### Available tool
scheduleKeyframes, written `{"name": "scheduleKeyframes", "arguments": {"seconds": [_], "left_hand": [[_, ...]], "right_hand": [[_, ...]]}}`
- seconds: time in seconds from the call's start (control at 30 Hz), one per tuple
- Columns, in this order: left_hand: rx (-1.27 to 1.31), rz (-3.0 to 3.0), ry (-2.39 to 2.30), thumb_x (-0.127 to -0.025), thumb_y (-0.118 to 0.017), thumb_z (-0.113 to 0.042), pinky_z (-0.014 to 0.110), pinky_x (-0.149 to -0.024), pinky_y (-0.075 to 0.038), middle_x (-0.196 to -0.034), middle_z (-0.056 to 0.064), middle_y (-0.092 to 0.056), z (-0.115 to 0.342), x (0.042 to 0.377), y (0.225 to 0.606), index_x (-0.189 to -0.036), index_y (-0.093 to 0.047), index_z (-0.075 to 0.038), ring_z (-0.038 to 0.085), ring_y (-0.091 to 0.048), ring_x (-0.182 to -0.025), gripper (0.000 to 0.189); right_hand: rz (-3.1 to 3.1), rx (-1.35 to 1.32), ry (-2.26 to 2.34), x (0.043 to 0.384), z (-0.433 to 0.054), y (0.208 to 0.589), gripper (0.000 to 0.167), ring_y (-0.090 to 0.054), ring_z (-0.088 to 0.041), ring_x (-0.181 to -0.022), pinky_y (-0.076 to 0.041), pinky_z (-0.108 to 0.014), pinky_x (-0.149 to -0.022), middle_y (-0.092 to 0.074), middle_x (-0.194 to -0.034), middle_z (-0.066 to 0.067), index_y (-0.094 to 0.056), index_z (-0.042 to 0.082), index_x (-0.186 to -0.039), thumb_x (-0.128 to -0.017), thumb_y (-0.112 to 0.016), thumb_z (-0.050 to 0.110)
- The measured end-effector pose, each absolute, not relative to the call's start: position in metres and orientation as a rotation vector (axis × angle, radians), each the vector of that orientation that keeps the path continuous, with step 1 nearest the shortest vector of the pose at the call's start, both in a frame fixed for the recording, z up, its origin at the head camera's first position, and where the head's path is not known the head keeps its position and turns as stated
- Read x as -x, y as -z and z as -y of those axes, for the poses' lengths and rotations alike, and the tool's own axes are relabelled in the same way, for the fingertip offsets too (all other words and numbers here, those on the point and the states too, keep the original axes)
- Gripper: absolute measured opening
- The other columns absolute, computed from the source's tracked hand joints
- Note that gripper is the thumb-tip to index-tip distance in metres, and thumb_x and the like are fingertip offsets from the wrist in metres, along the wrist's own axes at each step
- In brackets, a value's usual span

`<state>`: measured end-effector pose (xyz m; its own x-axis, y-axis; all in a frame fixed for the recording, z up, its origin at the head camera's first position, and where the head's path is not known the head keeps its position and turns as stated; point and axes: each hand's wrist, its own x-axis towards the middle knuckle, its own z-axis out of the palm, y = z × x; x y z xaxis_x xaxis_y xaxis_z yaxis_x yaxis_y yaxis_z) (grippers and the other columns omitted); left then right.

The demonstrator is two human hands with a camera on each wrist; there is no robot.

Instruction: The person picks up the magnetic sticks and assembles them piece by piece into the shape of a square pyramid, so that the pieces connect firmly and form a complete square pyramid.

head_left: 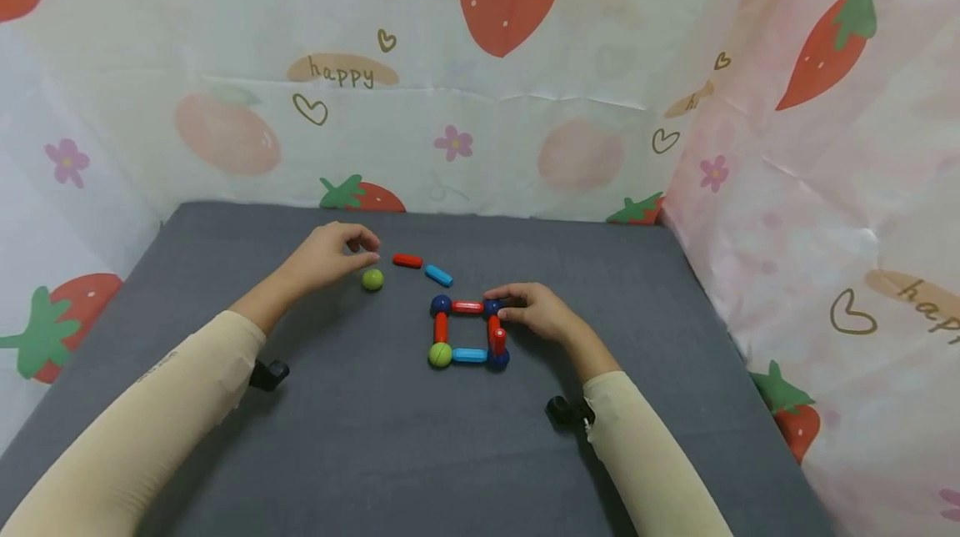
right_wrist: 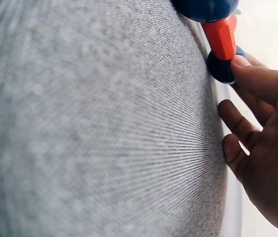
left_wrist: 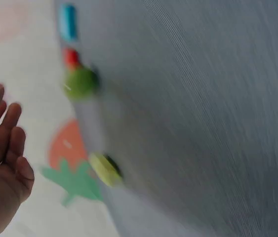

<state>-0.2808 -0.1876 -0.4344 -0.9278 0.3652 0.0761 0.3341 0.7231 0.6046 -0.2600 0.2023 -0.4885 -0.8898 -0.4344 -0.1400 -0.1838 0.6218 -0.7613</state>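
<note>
On the grey table lies a square of magnetic sticks and balls: red sticks [head_left: 441, 328], a blue stick [head_left: 470, 355], dark blue balls [head_left: 441, 304] and a green ball [head_left: 440, 355]. Another red stick [head_left: 498, 340] stands up at its near right corner. My right hand [head_left: 538, 312] pinches the far right dark blue ball [right_wrist: 220, 69] between thumb and finger. My left hand [head_left: 333, 256], fingers loosely bent, hovers behind and left of a loose green ball [head_left: 372, 279]; nothing shows in its grasp. A yellow-green piece [left_wrist: 105, 169] appears in the blurred left wrist view.
Behind the square lie a loose red stick [head_left: 407, 260] and a loose blue stick [head_left: 438, 275]. A strawberry-print cloth [head_left: 480, 145] hangs behind the table and along its sides. Dark wrist devices [head_left: 268, 374] sit at both sleeves.
</note>
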Motion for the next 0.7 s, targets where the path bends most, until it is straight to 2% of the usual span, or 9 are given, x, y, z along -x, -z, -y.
{"name": "scheduleKeyframes", "arguments": {"seconds": [0.23, 0.43, 0.57, 0.7], "left_hand": [[-0.398, -2.973, -0.985, -0.101, -0.067, -0.026, 0.057, -0.101, -0.044, -0.129, 0.017, -0.065, 0.221, 0.311, 0.458, -0.132, -0.065, -0.005, 0.037, -0.054, -0.122, 0.037], [-0.271, -2.977, -0.875, -0.098, -0.071, -0.032, 0.066, -0.103, -0.032, -0.132, 0.023, -0.063, 0.237, 0.319, 0.471, -0.137, -0.062, -0.004, 0.044, -0.048, -0.122, 0.049], [-0.197, -2.947, -0.858, -0.097, -0.072, -0.035, 0.065, -0.103, -0.028, -0.126, 0.022, -0.064, 0.243, 0.322, 0.481, -0.134, -0.064, -0.004, 0.043, -0.047, -0.12, 0.049], [-0.169, -2.93, -0.862, -0.097, -0.071, -0.035, 0.065, -0.104, -0.027, -0.121, 0.019, -0.065, 0.245, 0.323, 0.488, -0.129, -0.066, -0.004, 0.041, -0.052, -0.116, 0.045]], "right_hand": [[-2.538, 0.479, 1.156, 0.261, -0.205, 0.491, 0.034, -0.057, -0.022, -0.116, -0.049, -0.043, -0.102, -0.063, -0.137, -0.003, -0.071, 0.03, -0.131, -0.099, -0.071, 0.02], [-2.538, 0.477, 1.163, 0.261, -0.203, 0.49, 0.035, -0.057, -0.023, -0.121, -0.048, -0.044, -0.103, -0.063, -0.138, -0.003, -0.071, 0.031, -0.131, -0.098, -0.071, 0.021], [-2.538, 0.48, 1.168, 0.261, -0.203, 0.491, 0.035, -0.057, -0.023, -0.123, -0.048, -0.045, -0.105, -0.063, -0.138, -0.003, -0.071, 0.03, -0.131, -0.098, -0.072, 0.02], [-2.525, 0.473, 1.186, 0.26, -0.203, 0.493, 0.035, -0.058, -0.022, -0.123, -0.05, -0.043, -0.103, -0.063, -0.139, -0.004, -0.071, 0.03, -0.132, -0.098, -0.072, 0.02]]}}
